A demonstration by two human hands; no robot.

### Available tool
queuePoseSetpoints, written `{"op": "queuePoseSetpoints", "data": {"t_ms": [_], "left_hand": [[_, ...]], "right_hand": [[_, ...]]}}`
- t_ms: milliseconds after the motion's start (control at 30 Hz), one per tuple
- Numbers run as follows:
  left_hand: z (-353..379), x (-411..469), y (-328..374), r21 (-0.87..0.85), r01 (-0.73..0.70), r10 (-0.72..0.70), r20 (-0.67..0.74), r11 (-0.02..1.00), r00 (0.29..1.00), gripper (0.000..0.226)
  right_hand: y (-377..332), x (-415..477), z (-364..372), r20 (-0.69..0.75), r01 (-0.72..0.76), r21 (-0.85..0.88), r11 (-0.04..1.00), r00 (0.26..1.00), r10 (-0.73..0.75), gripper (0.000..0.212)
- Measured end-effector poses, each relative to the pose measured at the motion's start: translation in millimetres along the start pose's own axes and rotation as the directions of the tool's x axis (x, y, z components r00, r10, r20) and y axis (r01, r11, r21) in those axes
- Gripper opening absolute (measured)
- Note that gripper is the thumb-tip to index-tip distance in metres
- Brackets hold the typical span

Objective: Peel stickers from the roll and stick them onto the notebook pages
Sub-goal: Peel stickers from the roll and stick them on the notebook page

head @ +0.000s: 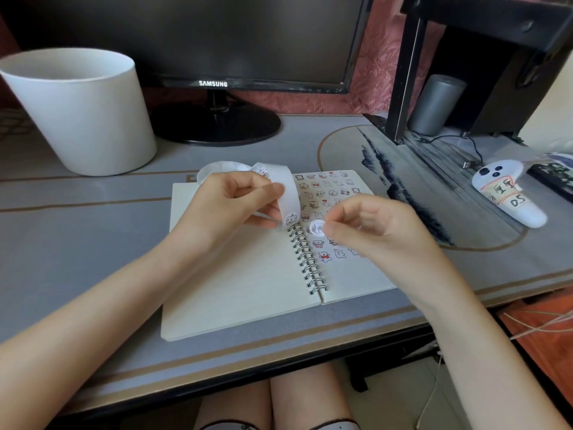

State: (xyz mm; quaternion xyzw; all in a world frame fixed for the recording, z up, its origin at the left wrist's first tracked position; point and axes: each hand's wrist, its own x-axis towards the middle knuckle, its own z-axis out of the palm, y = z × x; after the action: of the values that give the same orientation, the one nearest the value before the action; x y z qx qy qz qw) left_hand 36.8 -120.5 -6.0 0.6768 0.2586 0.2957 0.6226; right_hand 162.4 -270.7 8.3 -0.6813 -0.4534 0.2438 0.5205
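An open spiral notebook [242, 283] lies on the desk, its left page blank and its right page covered with several small cartoon stickers [325, 193]. My left hand [229, 203] grips a white strip of the sticker roll [290, 193] above the binding, and the strip curls back toward the rest of the roll [217, 169] behind my fingers. My right hand [369, 225] pinches one small round sticker [317, 228] between thumb and fingertip, just above the right page near the spiral.
A white bucket [86, 113] stands at the back left. A black monitor [198, 41] on its stand is behind the notebook. At right are a dark shelf frame [406, 76], a grey cylinder [434, 103], a white controller [508, 193] and a cable.
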Motion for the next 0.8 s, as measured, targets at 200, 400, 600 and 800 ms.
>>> {"op": "queuePoseSetpoints", "data": {"t_ms": [200,400,600,800], "left_hand": [[0,0,-2,0.007,-0.002,0.002,0.004,1.0,1.0,0.018],[0,1,-2,0.014,0.0,0.0,0.002,1.0,1.0,0.018],[0,1,-3,0.012,0.001,-0.001,0.006,1.0,1.0,0.018],[-1,1,-3,0.017,0.001,-0.001,0.01,1.0,1.0,0.019]], "right_hand": [[11,-12,-12,0.049,-0.2,-0.059,0.978,0.978,0.202,0.006],[18,-12,-12,0.074,-0.237,-0.13,0.963,0.966,0.248,0.003],[19,-13,-11,0.068,-0.248,-0.123,0.961,0.964,0.257,0.004],[20,-14,-9,0.04,-0.249,-0.112,0.962,0.966,0.255,0.006]]}}
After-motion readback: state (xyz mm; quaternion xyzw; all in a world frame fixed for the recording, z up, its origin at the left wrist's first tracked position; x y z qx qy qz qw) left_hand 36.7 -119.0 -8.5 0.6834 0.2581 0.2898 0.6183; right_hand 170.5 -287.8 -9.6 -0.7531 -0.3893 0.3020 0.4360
